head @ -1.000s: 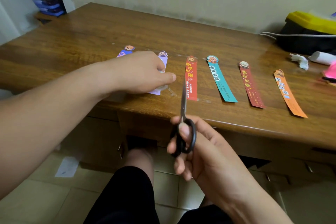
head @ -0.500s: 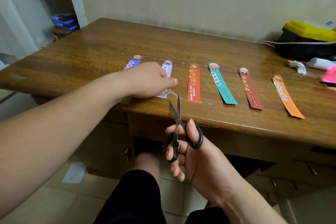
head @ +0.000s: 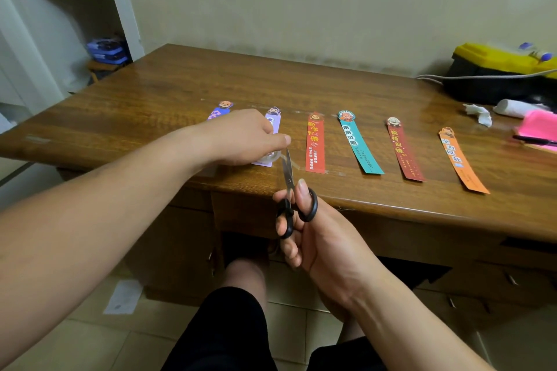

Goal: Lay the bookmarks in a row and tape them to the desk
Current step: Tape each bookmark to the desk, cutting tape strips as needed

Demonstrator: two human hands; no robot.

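Bookmarks (head: 315, 143), six of them, lie in a row along the desk (head: 156, 117) front. Our left hand (head: 241, 137) grips the tape roll (head: 271, 156) over the lilac one; our right hand (head: 313, 235) clenches the scissors (head: 288, 173), whose blades have just closed on the stretched tape, likely freeing that strip.

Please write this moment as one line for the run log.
left hand: holds tape roll | right hand: scissors at tape | bookmarks: six in row
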